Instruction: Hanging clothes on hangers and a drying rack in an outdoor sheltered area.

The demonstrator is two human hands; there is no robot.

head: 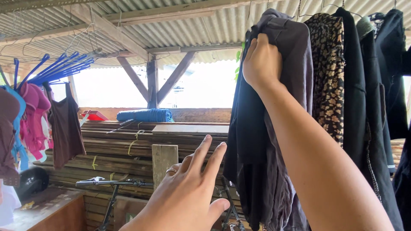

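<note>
My right hand (262, 62) is raised and grips the upper part of a dark purple-grey garment (261, 158) that hangs from a line under the metal roof. My left hand (186, 194) is lower, open, fingers spread and pointing up toward the garment's left edge; it wears a ring and holds nothing. Right of the garment hang a dark floral dress (327, 72) and several black clothes (368, 107).
At left hang a brown top (65, 128), a pink garment (34, 119) and empty blue hangers (58, 68). Behind stand stacked wooden planks (128, 145), a rolled blue cloth (145, 115), a bicycle handlebar (109, 182) and a wooden crate (47, 211).
</note>
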